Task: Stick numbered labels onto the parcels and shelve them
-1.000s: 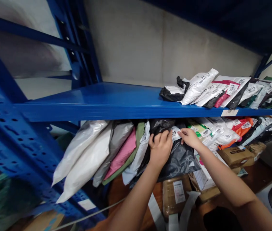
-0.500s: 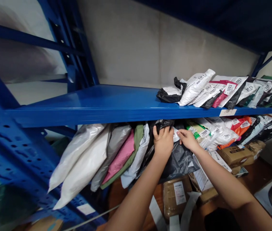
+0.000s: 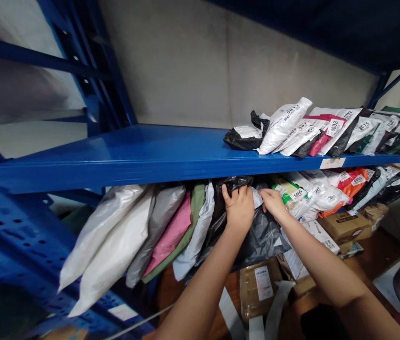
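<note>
Your left hand (image 3: 239,208) bends its fingers over a glossy black bag (image 3: 219,208), grip hidden. Just right, the white label (image 3: 257,199) lies between both hands on the black poly mailer (image 3: 264,238), which reaches nearward, long axis unclear. Your right hand (image 3: 273,205) pinches the label's right edge.

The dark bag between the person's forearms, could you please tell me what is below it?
Below the dark bag shows a cardboard box with a white label. Whatever lies farther back is hidden by the bag, and whether the two touch cannot be told.
</note>
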Demonstrator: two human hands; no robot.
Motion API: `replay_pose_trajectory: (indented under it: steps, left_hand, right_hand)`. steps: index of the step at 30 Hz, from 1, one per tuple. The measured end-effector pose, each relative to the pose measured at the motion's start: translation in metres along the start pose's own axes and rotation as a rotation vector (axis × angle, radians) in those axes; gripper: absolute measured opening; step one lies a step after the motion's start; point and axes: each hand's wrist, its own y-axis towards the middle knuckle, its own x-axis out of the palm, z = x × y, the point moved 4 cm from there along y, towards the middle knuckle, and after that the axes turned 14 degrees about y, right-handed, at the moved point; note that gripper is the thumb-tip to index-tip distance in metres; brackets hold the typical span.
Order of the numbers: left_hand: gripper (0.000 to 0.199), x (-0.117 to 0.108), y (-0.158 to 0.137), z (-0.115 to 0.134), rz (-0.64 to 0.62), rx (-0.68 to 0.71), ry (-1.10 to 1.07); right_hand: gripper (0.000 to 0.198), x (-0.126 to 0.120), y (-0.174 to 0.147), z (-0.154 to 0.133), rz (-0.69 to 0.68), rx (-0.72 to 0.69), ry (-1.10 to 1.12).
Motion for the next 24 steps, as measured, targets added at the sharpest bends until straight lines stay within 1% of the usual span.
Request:
replay_pose_trajectory:
  steps: [2,6,9,13,17,21,24]
  left_hand:
    - [0.028,0.001,0.001,0.001,0.009,-0.009,-0.002]
    - [0.029,0.002,0.001,0.002,0.027,-0.027,0.013]
    - [0.026,0.004,0.001,0.001,0.037,-0.033,0.012]
    - [0.026,0.005,0.001,0.000,0.045,-0.046,-0.034]
    - [0.025,0.004,0.002,0.000,0.051,-0.059,-0.056]
    - [0.019,0.002,0.003,0.001,0.060,-0.049,-0.009]
    - [0.019,0.001,0.003,0.001,0.066,-0.051,-0.001]
  right_hand:
    - [0.038,0.002,0.007,-0.002,0.046,0.007,-0.009]
    - [0.021,0.004,0.020,0.000,0.084,0.011,0.007]
    - [0.016,0.004,0.025,0.006,0.087,0.053,0.060]
    - [0.015,0.005,0.026,0.012,0.085,0.132,0.155]
    - [0.015,0.004,0.023,0.012,0.103,0.186,0.225]
    - [0.016,0.005,0.019,0.008,0.101,0.211,0.269]
    - [0.016,0.005,0.018,0.008,0.091,0.203,0.297]
